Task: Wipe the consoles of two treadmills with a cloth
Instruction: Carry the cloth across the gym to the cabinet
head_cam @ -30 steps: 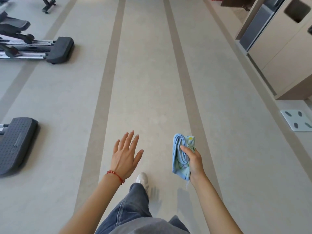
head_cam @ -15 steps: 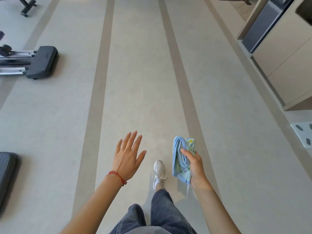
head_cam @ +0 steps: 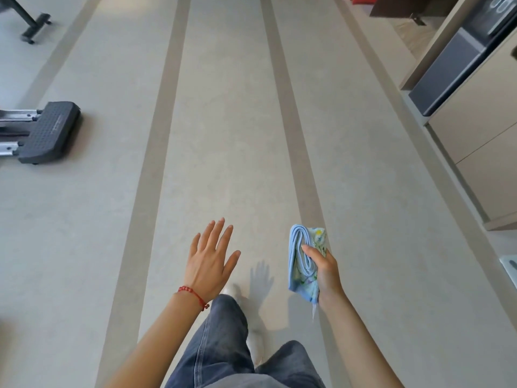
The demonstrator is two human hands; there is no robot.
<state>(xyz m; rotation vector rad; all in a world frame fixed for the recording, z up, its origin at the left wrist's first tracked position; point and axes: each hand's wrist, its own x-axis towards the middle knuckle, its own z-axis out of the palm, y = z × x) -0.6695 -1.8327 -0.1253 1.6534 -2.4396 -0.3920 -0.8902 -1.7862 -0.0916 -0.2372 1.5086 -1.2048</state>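
A folded light-blue cloth [head_cam: 301,256] with a small printed pattern hangs upright in my right hand [head_cam: 324,271], whose fingers and thumb curl round its middle. My left hand [head_cam: 208,261] floats beside it over the floor, palm down, fingers straight and spread, holding nothing; a red bead bracelet circles its wrist. No treadmill console is in view. Below the hands I see my grey jeans and a white shoe.
The black rear end of an exercise machine [head_cam: 50,131] lies on the floor at the left, with another machine's foot [head_cam: 33,26] at top left. Beige cabinets [head_cam: 475,130] with a dark panel line the right. A white scale [head_cam: 510,266] pokes in at the right edge.
I have walked forward along the striped floor: the left machines slid back and out of view, a new one appeared, and the scale moved to the right edge. Both hands kept their pose.
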